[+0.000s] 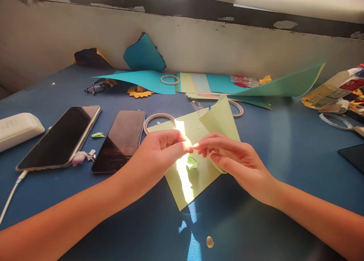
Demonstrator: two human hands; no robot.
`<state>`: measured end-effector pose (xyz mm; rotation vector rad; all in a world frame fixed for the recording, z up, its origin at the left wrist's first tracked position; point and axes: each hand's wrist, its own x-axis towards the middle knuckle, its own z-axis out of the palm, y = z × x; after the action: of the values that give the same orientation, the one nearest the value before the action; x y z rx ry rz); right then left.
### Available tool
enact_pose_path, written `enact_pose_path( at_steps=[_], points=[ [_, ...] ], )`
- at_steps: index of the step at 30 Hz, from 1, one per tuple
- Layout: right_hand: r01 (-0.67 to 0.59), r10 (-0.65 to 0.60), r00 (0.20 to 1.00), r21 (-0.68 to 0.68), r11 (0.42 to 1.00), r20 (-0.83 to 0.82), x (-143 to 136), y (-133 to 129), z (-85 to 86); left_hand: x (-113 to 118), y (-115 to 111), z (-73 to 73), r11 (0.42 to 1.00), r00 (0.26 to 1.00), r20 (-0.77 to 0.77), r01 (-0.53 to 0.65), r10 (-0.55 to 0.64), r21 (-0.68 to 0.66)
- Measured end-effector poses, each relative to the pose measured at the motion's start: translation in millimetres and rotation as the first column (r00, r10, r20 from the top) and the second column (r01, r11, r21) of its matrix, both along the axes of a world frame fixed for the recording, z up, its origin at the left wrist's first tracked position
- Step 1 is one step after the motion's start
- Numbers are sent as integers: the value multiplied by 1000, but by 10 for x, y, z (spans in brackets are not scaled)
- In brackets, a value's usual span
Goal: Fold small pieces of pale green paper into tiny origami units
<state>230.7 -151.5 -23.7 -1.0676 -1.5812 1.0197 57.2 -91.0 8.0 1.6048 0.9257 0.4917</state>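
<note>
My left hand [167, 145] is pinched, thumb against forefinger. Sun glare hides whatever is between those fingertips. Stretched toward it, my right hand [236, 155] has its forefinger at the left fingertips and its thumb apart, with nothing visible in it. Both hands are above a pale green paper sheet [201, 183], which has a curled-up corner [220, 115] behind the right hand. A small folded light green paper piece [192, 162] lies on the sheet just below my fingertips, in a bright strip of sunlight.
Two phones [61, 136] lie to the left, by a green paper scrap [98, 135] and a white case [21, 129]. A tape roll [160, 116] touches the sheet's back edge. Coloured paper [148, 79] and a bottle [332, 88] stand farther back. A small round disc [209, 242] lies in front.
</note>
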Motion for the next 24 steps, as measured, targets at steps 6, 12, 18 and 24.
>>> enact_pose_path(
  at_steps=[6, 12, 18, 24],
  points=[
    [-5, 4, 1000, 33, 999, 25, -14, -13, 18, -4, -2, 1, 999, 999, -28, -17, 18, 38],
    [-7, 4, 999, 68, 998, 45, -20, -3, 10, 4, 13, -7, 999, 1000, -22, -3, 5, 54],
    [-1, -3, 999, 81, 997, 46, -14, 12, -10, 15, 6, -13, 998, 996, -79, -25, 29, 58],
    [-8, 4, 999, 84, 996, 50, -5, 2, -3, 15, -1, -21, 997, 996, -80, -32, 38, 69]
  ],
)
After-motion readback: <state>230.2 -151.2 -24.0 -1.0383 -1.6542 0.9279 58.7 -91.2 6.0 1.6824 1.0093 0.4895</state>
